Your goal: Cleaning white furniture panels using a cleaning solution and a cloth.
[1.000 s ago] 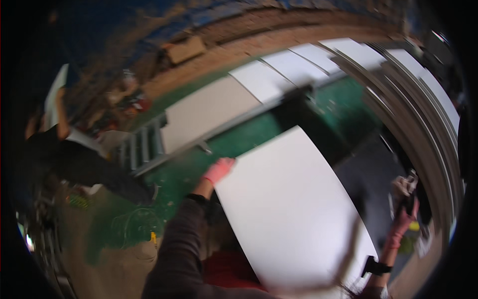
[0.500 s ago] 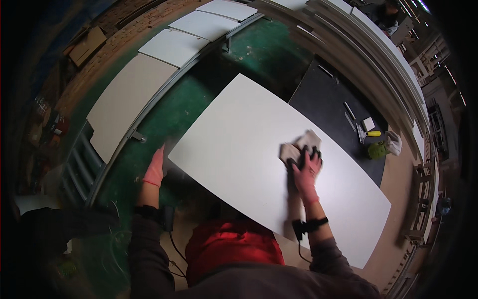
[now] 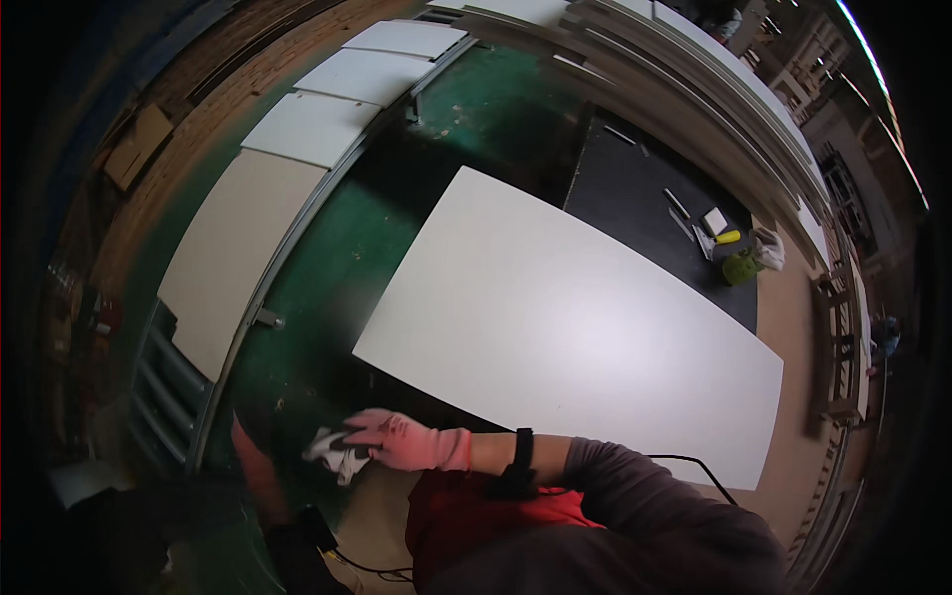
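My right hand (image 3: 402, 439), in a pink glove with dark fingertips, reaches leftward across my body. Its fingers are closed on a crumpled whitish rag (image 3: 339, 456), held off the panel's near left corner. Low on the left is my gloved left hand (image 3: 254, 461), smeared and in shadow, so its fingers cannot be made out. A large white panel (image 3: 565, 317) with curved long edges lies in front of me, and neither hand touches it.
Behind the panel, a dark board (image 3: 635, 178) carries a yellow-handled scraper (image 3: 727, 237), a white block (image 3: 714, 221) and a green container (image 3: 740, 267). White panels (image 3: 243, 233) line a roller conveyor (image 3: 164, 382) on the left. Long boards (image 3: 684, 94) are stacked at the far right.
My right hand has left the panel's surface, bringing the rag left and toward me. My left hand has moved down and left from the panel's corner. The view has shifted slightly.
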The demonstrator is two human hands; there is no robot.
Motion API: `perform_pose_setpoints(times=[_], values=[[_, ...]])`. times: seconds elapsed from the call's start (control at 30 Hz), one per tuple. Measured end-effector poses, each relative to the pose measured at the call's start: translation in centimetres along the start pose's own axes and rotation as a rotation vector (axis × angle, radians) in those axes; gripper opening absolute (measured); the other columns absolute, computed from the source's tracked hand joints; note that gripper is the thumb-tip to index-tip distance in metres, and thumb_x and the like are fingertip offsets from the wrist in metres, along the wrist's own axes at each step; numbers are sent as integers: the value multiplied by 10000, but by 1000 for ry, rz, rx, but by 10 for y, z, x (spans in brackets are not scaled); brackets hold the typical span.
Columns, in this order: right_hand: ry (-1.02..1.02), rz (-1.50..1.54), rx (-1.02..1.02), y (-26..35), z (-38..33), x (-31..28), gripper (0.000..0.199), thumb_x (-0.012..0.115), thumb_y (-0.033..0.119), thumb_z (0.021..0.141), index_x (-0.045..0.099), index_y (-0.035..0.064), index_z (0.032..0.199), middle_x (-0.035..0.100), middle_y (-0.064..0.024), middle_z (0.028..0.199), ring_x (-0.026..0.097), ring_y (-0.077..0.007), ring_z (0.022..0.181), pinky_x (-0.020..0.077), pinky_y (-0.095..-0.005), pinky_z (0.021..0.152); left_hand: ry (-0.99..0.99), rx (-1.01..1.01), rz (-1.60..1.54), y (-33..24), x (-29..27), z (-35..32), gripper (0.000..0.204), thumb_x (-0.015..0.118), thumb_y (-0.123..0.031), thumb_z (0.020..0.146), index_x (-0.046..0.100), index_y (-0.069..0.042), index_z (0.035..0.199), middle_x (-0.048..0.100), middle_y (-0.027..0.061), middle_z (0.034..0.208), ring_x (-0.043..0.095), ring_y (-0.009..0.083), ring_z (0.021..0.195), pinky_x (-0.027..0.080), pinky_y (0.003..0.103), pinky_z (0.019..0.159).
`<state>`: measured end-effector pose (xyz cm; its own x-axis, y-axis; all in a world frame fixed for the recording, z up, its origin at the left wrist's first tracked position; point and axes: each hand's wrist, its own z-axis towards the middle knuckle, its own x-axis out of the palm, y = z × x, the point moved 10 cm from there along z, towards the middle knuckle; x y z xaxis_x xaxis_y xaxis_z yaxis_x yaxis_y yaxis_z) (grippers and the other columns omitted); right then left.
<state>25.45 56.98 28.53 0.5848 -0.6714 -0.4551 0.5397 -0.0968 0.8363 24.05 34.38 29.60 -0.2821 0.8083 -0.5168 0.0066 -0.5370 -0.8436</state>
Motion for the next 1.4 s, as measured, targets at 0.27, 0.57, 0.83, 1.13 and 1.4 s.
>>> perform_pose_setpoints(times=[0.27,0.57,0.83,1.13,1.4], values=[[-803,-758,386,-72,-66,-284,436,613,-4,663,554,77,1087,496,-211,1154,451,-410,1084,360,-453,952,-120,-44,-65,-27,68,-12,351,447,-208,926,489,11,1197,562,165,1119,558,282,996,445,365,870],[-526,-344,59,-137,98,-205,86,490,88,816,572,70,838,564,-119,1000,513,-272,927,420,-350,807,-64,-366,-576,76,88,-37,505,485,-248,909,359,29,1311,461,223,1255,494,322,1123,384,412,979],[-42,-72,28,-6,18,-41,370,580,125,769,554,117,1138,442,-171,1258,378,-334,1217,305,-442,1029,-74,144,141,-66,25,52,505,567,-172,843,398,83,1244,500,237,1193,520,319,1089,418,383,923],[-386,-680,496,-34,-77,-126,341,517,185,784,530,137,1121,424,-169,1262,356,-350,1226,213,-516,1058,471,144,120,-69,234,130,462,488,-275,886,469,61,1203,520,194,1192,490,289,1096,357,355,958],[-2133,-805,1826,216,-789,-113,254,470,123,827,618,62,1024,640,-149,942,612,-289,833,476,-364,747,535,-267,-86,-27,272,132,574,403,-430,931,456,46,1246,530,124,1202,504,218,1061,367,324,945]])
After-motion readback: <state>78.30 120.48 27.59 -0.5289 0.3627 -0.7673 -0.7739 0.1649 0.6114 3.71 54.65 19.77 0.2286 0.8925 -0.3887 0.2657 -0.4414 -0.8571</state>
